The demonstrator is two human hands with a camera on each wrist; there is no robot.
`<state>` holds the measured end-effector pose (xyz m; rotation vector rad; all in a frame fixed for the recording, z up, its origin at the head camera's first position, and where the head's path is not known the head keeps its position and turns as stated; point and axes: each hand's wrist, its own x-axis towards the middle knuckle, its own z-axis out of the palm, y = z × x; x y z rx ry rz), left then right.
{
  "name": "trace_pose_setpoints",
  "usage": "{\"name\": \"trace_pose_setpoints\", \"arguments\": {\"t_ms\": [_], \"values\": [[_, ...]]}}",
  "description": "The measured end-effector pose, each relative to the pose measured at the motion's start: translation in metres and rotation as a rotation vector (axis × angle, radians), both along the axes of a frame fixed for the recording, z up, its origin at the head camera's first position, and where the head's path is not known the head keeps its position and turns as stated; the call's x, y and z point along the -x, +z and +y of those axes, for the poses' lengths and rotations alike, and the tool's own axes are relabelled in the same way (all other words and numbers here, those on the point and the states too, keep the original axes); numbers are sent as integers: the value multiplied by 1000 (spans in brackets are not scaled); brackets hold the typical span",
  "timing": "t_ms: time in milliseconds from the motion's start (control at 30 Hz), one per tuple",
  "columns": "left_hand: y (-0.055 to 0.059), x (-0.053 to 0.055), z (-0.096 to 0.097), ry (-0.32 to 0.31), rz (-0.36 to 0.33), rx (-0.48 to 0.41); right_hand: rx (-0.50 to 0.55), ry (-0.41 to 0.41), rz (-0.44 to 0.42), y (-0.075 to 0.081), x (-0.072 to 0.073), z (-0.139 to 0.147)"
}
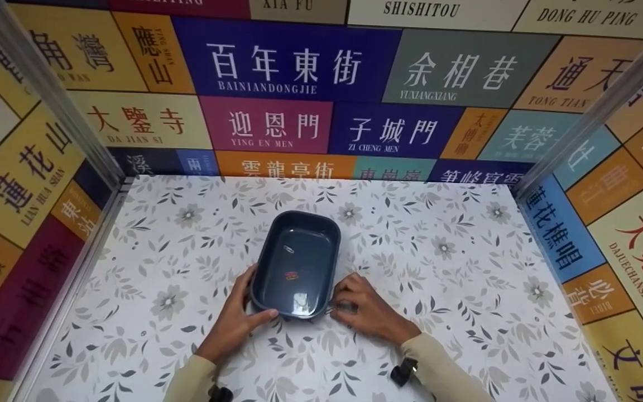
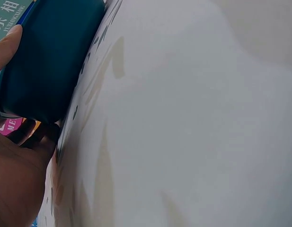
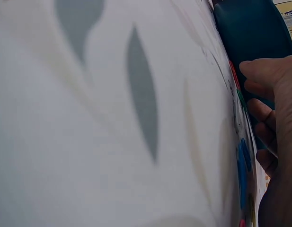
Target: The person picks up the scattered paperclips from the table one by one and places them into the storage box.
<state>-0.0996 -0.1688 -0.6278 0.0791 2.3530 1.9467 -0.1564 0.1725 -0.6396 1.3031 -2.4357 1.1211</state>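
Observation:
A dark blue rectangular container (image 1: 297, 215) with rounded corners sits on the patterned cloth, with a white paper clip (image 1: 288, 249) and red and yellow paper clips (image 1: 291, 276) inside. My left hand (image 1: 238, 318) grips its near left corner, thumb at the near rim and fingers along the side; the left wrist view shows this thumb (image 2: 7, 47) against the wall. By the near right corner is my right hand (image 1: 363, 307), low over the cloth with fingers loosely bent. Under it, in the right wrist view, lie more paper clips, including blue ones (image 3: 243, 165) and a green one (image 3: 242, 100).
Flower-and-leaf cloth (image 1: 444, 234) spreads around the container. Panels with Chinese lettering (image 1: 293, 61) stand at the back and both sides, with clear strips at the corners. Dark straps (image 1: 404, 371) cross both sleeves near the wrists.

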Motion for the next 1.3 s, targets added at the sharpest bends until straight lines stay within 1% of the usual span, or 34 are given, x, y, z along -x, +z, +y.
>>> {"name": "trace_pose_setpoints", "arguments": {"t_ms": [167,367,767,867,1033,1167,1300], "values": [[1,0,0,-5,1,16,-26,-9,8,-1,0,1],[2,1,1,-8,-1,33,-14,-15,39,-3,0,2],[1,1,0,-5,10,37,-1,-16,13,-5,2,3],[1,0,0,-4,11,33,10,-12,7,-5,2,3],[1,0,-1,-5,22,29,53,7,20,-4,1,0],[1,0,-1,-10,5,17,79,12,29,-2,1,-2],[1,1,-1,-11,-6,13,94,2,14,0,1,-3]]}}
